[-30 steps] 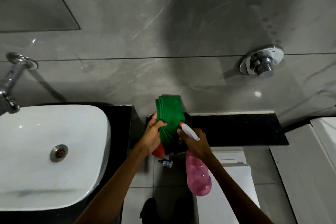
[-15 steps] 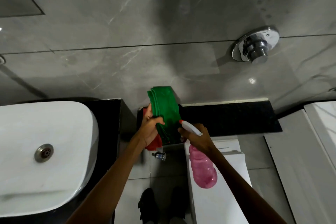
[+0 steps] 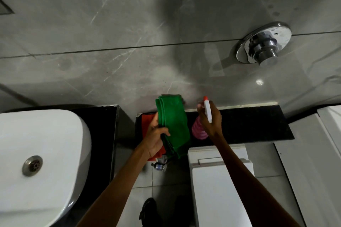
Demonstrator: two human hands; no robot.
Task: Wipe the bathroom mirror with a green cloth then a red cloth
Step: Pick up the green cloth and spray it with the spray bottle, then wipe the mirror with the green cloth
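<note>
My left hand (image 3: 154,139) grips a folded green cloth (image 3: 173,123) over the left end of a black ledge (image 3: 254,125). A red cloth (image 3: 147,121) lies under the green one, partly hidden by my hand; whether my fingers also hold it I cannot tell. My right hand (image 3: 210,120) holds a pink spray bottle (image 3: 198,130) with a white trigger head and red nozzle, standing nearly upright over the ledge just right of the green cloth. The mirror shows only as a dark corner (image 3: 4,8) at the far left.
A white basin (image 3: 46,153) on a black counter sits at the left. A white toilet cistern (image 3: 221,186) stands below the ledge, a chrome flush valve (image 3: 263,46) is on the grey tiled wall, and a small chrome tap (image 3: 159,167) sits under the cloths.
My right hand has lifted the spray bottle from hanging low over the cistern up over the ledge, turning it upright. The view has shifted right, so less of the basin shows.
</note>
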